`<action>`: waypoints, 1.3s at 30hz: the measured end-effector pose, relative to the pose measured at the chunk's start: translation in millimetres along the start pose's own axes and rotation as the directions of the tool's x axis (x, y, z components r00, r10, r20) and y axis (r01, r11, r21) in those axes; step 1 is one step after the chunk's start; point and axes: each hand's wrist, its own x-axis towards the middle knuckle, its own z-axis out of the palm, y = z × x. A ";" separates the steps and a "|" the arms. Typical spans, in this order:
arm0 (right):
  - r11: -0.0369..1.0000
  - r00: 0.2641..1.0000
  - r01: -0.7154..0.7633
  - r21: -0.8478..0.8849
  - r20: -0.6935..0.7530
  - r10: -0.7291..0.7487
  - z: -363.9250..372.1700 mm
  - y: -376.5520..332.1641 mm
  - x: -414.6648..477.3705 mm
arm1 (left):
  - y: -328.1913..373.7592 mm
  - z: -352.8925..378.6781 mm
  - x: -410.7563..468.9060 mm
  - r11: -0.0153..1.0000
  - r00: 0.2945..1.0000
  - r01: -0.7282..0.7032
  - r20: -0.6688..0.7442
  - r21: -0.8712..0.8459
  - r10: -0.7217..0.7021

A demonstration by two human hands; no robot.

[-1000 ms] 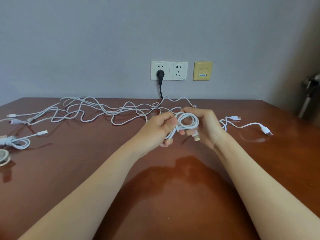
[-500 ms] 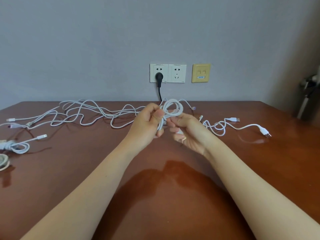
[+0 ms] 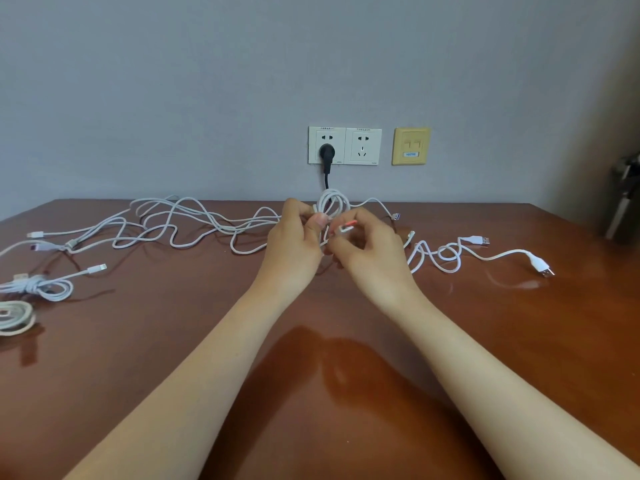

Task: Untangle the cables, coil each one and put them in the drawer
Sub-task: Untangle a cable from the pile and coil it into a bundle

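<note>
A small white cable coil (image 3: 333, 204) is pinched at its six o'clock by the left hand (image 3: 294, 242); the cable's plug (image 3: 345, 227) is gripped by the right hand (image 3: 369, 249).

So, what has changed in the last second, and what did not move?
Both hands, left hand and right hand, lifted the small white coil up and away, toward the wall. The right hand now pinches the plug end beside the coil. The tangled cables, the loose cable and the coiled ones stayed in place.
</note>
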 end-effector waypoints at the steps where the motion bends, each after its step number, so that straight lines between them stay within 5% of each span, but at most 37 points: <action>1: 1.000 0.999 0.017 0.002 0.049 -0.017 -0.4 1.6 -0.8 | -1.2 -1.6 0.2 1.000 1.000 -0.003 0.024 0.006 0.003; 5: 0.987 0.989 0.041 0.156 0.134 -0.062 -1.9 6.8 1.5 | -8.5 -0.9 1.0 1.000 0.997 0.012 0.075 -0.008 -0.012; 15: 0.757 0.973 -0.229 0.612 0.154 0.170 1.2 -4.4 2.9 | 0.1 8.7 -5.1 0.921 0.982 0.184 0.111 -0.342 -0.155; 25: 0.791 0.973 -0.232 0.567 0.138 0.187 1.6 -4.7 2.4 | 3.9 10.6 -10.4 0.915 0.980 0.188 0.130 -0.357 -0.150; 31: 0.775 0.958 -0.283 0.565 0.125 0.259 8.1 -6.6 3.2 | 11.1 11.8 -9.9 0.779 0.962 0.264 0.100 -0.569 -0.254; 39: 0.722 0.881 -0.472 0.506 0.241 0.407 -2.4 -7.1 10.1 | 11.9 8.3 -13.9 0.824 0.982 0.171 0.166 -0.540 -0.095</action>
